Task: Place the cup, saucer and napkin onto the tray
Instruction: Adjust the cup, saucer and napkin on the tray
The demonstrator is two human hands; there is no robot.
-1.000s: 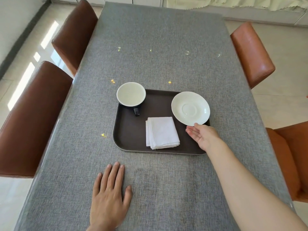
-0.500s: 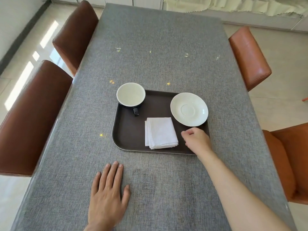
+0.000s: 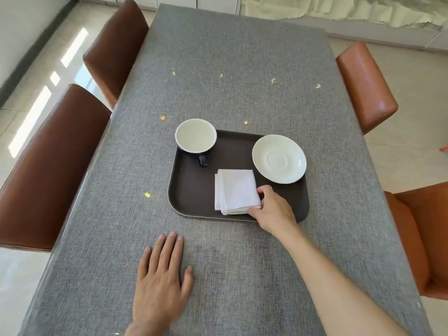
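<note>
Just left of the right hand (image 3: 274, 209), its fingers pinch the napkin (image 3: 236, 190), probably to straighten it on the tray (image 3: 191, 190).

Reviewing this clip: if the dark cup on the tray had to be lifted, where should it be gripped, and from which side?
Probably by the handle of the cup, coming from the near side: the handle points toward the person, over bare tray, and nothing blocks that approach. The right hand is at the napkin.
</note>
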